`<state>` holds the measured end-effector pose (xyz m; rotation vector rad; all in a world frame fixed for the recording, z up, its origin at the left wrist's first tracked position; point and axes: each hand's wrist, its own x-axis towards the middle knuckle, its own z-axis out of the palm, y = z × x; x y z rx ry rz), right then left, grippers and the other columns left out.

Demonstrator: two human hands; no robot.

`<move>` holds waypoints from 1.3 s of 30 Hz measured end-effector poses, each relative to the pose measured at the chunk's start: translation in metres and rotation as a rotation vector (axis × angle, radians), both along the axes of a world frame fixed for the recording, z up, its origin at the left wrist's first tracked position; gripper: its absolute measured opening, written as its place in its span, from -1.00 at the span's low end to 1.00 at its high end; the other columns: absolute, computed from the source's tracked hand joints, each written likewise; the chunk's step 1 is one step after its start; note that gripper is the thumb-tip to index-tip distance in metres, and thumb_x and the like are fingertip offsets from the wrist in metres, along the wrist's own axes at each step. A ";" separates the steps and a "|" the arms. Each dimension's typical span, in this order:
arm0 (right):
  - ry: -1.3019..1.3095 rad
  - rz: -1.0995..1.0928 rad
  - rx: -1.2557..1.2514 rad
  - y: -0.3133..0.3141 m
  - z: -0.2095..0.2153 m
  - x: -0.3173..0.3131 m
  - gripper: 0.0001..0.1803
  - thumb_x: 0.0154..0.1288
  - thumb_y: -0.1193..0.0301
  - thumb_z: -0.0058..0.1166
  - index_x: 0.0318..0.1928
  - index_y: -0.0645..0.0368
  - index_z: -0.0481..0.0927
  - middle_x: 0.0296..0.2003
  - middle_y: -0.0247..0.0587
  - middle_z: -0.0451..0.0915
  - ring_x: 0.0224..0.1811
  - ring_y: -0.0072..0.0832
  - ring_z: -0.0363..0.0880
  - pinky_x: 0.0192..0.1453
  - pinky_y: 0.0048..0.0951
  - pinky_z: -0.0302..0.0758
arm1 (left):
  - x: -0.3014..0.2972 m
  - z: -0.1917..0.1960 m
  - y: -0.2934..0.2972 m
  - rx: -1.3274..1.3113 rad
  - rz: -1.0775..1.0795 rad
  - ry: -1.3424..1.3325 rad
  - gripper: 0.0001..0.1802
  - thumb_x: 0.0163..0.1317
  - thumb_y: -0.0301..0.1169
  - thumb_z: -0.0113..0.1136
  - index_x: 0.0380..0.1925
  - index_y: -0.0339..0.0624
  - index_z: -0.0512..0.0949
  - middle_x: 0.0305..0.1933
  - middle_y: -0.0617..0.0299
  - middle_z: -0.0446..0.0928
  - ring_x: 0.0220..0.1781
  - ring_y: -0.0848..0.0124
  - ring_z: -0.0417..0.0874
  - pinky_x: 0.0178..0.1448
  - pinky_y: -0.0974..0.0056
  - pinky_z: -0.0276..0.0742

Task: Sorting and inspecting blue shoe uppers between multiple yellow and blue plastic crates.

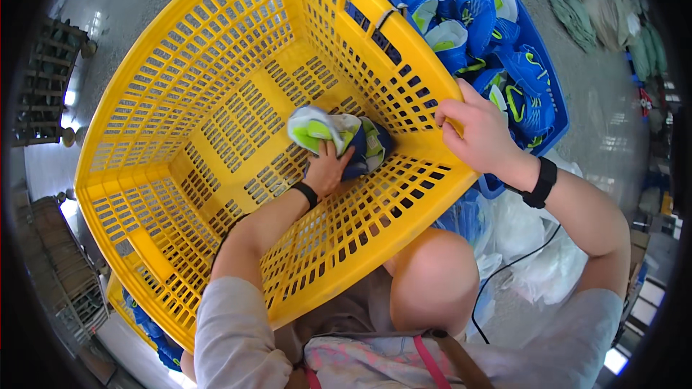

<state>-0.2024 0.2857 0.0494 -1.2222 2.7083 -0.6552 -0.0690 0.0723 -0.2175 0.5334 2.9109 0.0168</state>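
Observation:
A large yellow plastic basket (234, 130) with slotted walls is tilted in front of me, its inside facing up toward me. Down in its near right corner lies a small bunch of blue, white and lime-green shoe uppers (371, 148). My left hand (328, 171) reaches in over the near wall, its fingers closed around the bunch; the thumb side is partly hidden. At the right corner of the basket, my right hand (476, 126) is wrapped over the rim, fingertips curled inside.
Beyond the right wall stands a blue crate (559, 104) heaped with blue shoe uppers (472, 18). Clear plastic bags (540, 245) and a black cord (515, 263) lie by my knee. Cloth sacks (605, 11) sit far right; racks (50, 72) stand left. More blue pieces (155, 331) show lower left.

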 end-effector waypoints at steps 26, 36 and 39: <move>-0.542 0.296 -0.746 -0.059 0.075 0.097 -0.06 0.00 0.13 0.26 0.28 0.26 0.05 0.21 0.17 0.10 0.31 -0.04 0.01 0.33 -0.20 0.04 | 0.125 0.360 -0.053 1.874 0.628 -0.062 -0.27 0.03 -0.26 0.31 0.16 -0.28 0.19 0.11 0.12 0.39 0.11 0.31 0.42 0.20 0.18 0.34; 0.171 0.482 -0.731 -0.047 0.124 0.236 -0.85 -0.20 0.65 0.06 -0.57 0.15 0.40 -0.42 -0.35 0.49 -0.12 -0.21 0.41 -0.08 -0.38 0.34 | 0.202 0.381 0.013 2.911 -0.021 -0.014 -0.57 0.23 -0.13 -0.07 0.03 -0.08 0.45 0.13 0.17 0.42 0.26 0.18 0.28 0.37 -0.03 0.02; 0.014 0.503 -0.599 -0.024 0.124 0.244 -0.75 -0.23 0.63 0.11 -0.42 0.12 0.52 -0.37 -0.31 0.50 -0.09 -0.30 0.44 -0.04 -0.41 0.38 | 0.219 0.391 0.012 3.046 0.237 0.160 -0.55 0.26 -0.13 -0.13 0.06 -0.11 0.42 0.22 0.13 0.33 0.29 0.16 0.25 0.39 -0.04 -0.02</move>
